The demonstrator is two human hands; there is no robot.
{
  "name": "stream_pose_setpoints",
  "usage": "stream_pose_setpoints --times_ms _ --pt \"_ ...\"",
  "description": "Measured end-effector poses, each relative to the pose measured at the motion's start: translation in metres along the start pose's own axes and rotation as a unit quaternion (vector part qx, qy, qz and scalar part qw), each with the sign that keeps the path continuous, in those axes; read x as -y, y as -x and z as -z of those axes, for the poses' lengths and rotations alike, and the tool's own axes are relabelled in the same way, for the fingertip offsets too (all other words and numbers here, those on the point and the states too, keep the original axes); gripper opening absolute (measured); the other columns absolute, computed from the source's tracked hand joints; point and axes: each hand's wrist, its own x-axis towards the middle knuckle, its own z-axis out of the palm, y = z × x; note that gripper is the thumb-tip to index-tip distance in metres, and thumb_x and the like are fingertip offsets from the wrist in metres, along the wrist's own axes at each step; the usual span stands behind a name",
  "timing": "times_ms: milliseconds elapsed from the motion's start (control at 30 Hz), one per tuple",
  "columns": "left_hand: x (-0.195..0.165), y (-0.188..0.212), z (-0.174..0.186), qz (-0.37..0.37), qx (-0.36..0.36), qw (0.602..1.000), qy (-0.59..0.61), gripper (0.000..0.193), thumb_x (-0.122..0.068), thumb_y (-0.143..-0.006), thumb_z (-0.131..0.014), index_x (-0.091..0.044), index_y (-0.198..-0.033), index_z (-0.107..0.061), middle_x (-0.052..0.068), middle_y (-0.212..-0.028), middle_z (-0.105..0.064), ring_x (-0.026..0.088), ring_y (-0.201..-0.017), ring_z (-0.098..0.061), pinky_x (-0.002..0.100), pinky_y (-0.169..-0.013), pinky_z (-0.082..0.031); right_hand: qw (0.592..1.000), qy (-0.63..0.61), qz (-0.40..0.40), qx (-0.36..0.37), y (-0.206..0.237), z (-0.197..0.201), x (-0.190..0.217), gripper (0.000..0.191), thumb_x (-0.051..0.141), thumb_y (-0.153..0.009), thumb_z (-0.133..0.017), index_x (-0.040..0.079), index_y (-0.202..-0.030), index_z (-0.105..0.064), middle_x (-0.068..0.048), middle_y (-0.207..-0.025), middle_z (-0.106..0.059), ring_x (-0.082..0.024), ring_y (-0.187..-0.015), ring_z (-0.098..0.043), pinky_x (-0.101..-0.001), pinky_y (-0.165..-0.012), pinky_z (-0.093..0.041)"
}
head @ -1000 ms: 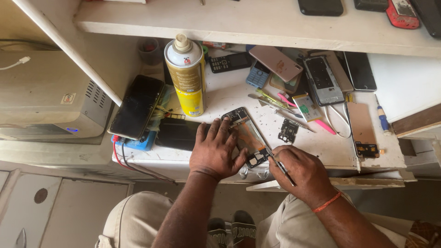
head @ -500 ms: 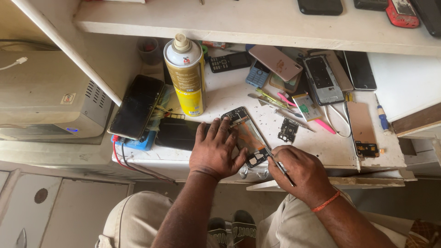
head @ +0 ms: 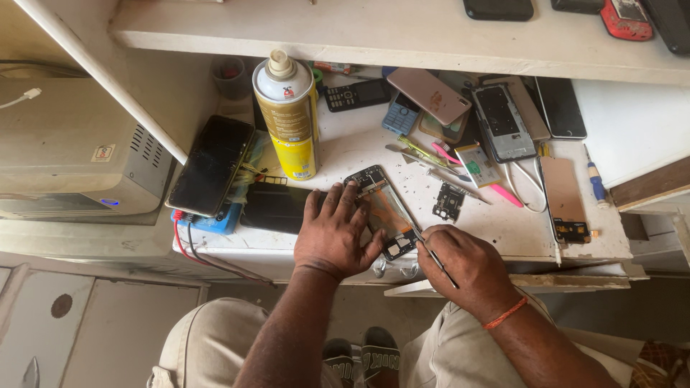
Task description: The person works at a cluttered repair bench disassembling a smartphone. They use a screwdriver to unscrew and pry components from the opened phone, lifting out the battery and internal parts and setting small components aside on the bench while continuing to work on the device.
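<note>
On workbench (head: 503, 230), opened phone (head: 384, 208) lies between both hands, touching each.

**A crowded white repair surface**

The white surface (head: 345, 154) is scuffed and stained. On it lie an opened phone (head: 381, 208) near the front edge, a tall yellow spray can (head: 287, 118) standing upright, and a dark phone (head: 210, 165) propped on a blue box (head: 208, 219) at the left end. Further back lie a black keypad phone (head: 357, 94), a pink phone back (head: 429, 95) and a phone frame (head: 503, 122). A small circuit board (head: 449, 201), a pink tool (head: 478, 176) and a copper-coloured panel (head: 564, 197) lie to the right. A shelf (head: 374, 32) above carries more phones.
</note>
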Motion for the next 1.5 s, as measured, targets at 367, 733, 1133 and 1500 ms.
stream_pose_setpoints --times_ms 367,733,1133,1500 --pt "0.001 0.000 -0.001 -0.006 -0.006 1.000 0.002 0.068 -0.060 -0.091 -0.052 -0.010 -0.137 -0.063 0.019 -0.152 -0.050 0.035 -0.141 -0.045 0.062 -0.116 -0.026 1.000 0.028 0.006 -0.012 0.001 -0.005 0.000 0.010 0.009 -0.088 -0.072 0.004 -0.089 -0.063 -0.010 -0.089 -0.071 -0.031 -0.078 -0.071 -0.0400 -0.067 -0.058" --pt "0.000 0.000 0.002 -0.003 0.006 1.000 -0.004 0.070 -0.061 -0.091 -0.049 -0.011 -0.139 -0.060 0.019 -0.153 -0.048 0.035 -0.142 -0.044 0.062 -0.117 -0.024 0.998 -0.011 0.023 -0.056 0.000 0.005 0.005 0.012 0.005 -0.085 -0.073 0.003 -0.089 -0.062 -0.010 -0.092 -0.072 -0.030 -0.079 -0.072 -0.0387 -0.067 -0.058" --pt "-0.001 0.000 0.004 0.000 0.013 1.000 -0.007 0.070 -0.061 -0.091 -0.049 -0.012 -0.139 -0.060 0.019 -0.153 -0.048 0.035 -0.142 -0.044 0.062 -0.117 -0.024 1.000 0.004 0.024 -0.011 -0.002 0.003 0.007 0.011 0.008 -0.086 -0.073 0.003 -0.086 -0.063 -0.009 -0.088 -0.071 -0.029 -0.076 -0.071 -0.0384 -0.066 -0.058" --pt "-0.001 0.001 0.003 -0.013 -0.023 1.000 0.001 0.069 -0.060 -0.090 -0.053 -0.010 -0.136 -0.064 0.019 -0.150 -0.052 0.036 -0.139 -0.048 0.062 -0.115 -0.027 0.998 0.036 0.050 0.009 -0.006 -0.002 0.000 0.013 0.009 -0.088 -0.072 0.003 -0.088 -0.060 -0.010 -0.088 -0.067 -0.031 -0.076 -0.067 -0.0424 -0.065 -0.055"
